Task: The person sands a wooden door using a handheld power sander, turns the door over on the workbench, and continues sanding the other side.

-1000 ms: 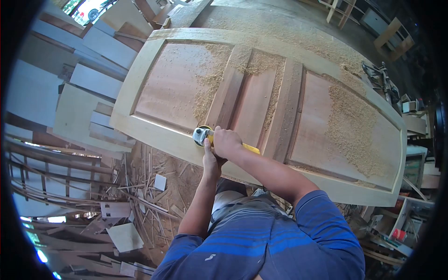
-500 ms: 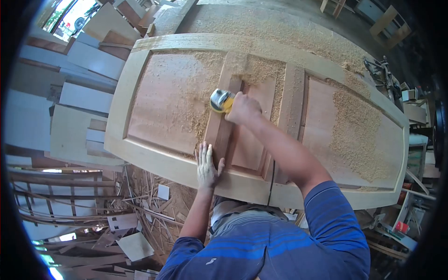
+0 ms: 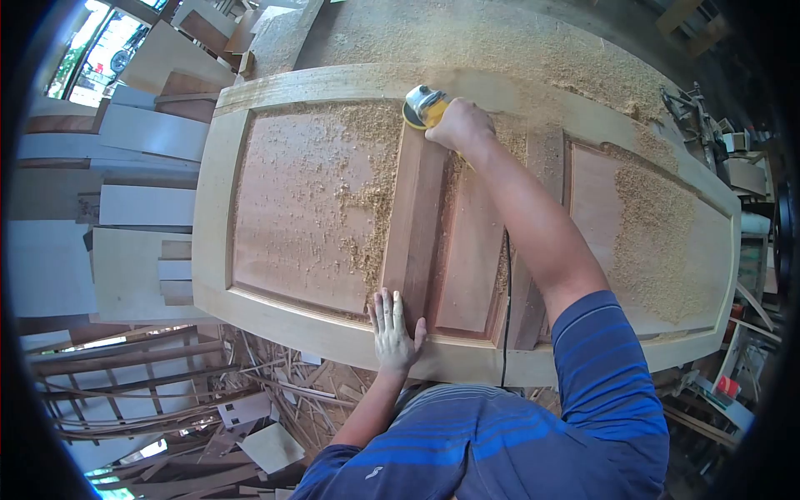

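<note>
A panelled wooden door (image 3: 283, 320) lies flat before me, with sawdust over its panels. My right hand (image 3: 464, 127) is wrapped around a yellow and silver angle grinder (image 3: 428, 102). The grinder's disc is at the far end of a brown crosspiece (image 3: 412, 208), by the door's far rail; whether it touches the wood is hard to tell. A black cord (image 3: 507, 308) runs across the door toward my body. My left hand (image 3: 395, 342) rests flat with fingers stretched on the near rail, at the near end of that crosspiece.
Stacked boards and panels (image 3: 146, 205) stand on the left. Wood strips and offcuts (image 3: 287, 383) litter the floor at lower left. Beyond the door is a sawdust-covered surface (image 3: 467, 42). Metal clamp-like hardware (image 3: 690, 117) and shelving sit at the right.
My right hand has moved the grinder away from me along the crosspiece to its far end. My left hand stays on the near rail. The whole view has shifted slightly.
</note>
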The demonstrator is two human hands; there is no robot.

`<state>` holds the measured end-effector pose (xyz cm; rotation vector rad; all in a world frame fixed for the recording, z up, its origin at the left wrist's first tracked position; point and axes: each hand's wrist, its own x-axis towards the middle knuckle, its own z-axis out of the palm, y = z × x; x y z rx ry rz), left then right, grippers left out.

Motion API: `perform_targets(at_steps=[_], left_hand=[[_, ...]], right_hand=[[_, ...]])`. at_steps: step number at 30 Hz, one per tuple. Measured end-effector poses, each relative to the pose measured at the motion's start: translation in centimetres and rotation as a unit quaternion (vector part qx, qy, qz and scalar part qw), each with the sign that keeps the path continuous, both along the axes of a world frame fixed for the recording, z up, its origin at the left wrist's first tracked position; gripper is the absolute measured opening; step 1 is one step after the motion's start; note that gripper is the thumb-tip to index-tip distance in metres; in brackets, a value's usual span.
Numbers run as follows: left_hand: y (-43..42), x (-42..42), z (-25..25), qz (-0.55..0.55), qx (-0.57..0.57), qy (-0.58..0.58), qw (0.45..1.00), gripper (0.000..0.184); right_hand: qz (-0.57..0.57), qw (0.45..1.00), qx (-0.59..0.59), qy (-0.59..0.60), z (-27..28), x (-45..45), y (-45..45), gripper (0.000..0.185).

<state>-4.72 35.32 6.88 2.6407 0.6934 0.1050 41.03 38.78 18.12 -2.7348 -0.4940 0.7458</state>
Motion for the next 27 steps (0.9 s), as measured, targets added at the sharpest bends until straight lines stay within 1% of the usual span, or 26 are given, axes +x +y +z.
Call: perform_targets(at_steps=[3,6,9,11,15,16,19,22,25,27], left_hand=[[0.0,0.0,0.0,-0.002,0.001,0.0,1.0,0.086],[0.0,-0.1,0.1,-0.002,-0.003,-0.001,1.0,0.087],[-0.1,-0.3,0.1,0.006,-0.007,-0.01,1.0,0.089],[-0.2,-0.3,0.0,0.021,-0.016,-0.029,0.999,0.09],[-0.6,-0.5,0.1,0.036,0.0,-0.052,0.998,0.095],[-0.6,-0.6,-0.1,0.038,0.008,-0.057,0.998,0.097],[-0.9,-0.9,-0.4,0.043,0.037,-0.077,0.995,0.098],[-1.2,-1.3,-1.0,0.05,0.046,-0.117,0.991,0.098],[-1.5,-1.8,-1.5,0.053,0.061,-0.175,0.981,0.093],[-1.7,-2.2,-1.6,0.059,0.071,-0.21,0.973,0.092]], right_hand=[[-0.025,1.0,0.001,-0.013,-0.4,1.9,1.0,0.072],[-0.021,1.0,0.003,-0.014,-0.5,3.3,0.9,0.075],[-0.034,0.998,0.031,-0.046,-0.9,2.3,0.4,0.063],[-0.015,0.998,0.034,-0.051,-1.4,0.9,-0.4,0.064],[0.026,0.997,0.047,-0.051,-1.2,-4.1,-2.5,0.065],[0.044,0.999,0.02,-0.012,-0.9,-5.3,-3.0,0.078],[0.071,0.997,0.007,-0.003,-0.5,-9.7,-4.9,0.079],[0.085,0.995,0.032,0.038,-0.2,-14.2,-7.3,0.08],[0.128,0.992,0.02,-0.004,0.3,-19.1,-9.7,0.075],[0.151,0.988,0.026,0.005,0.9,-22.4,-11.1,0.072]])
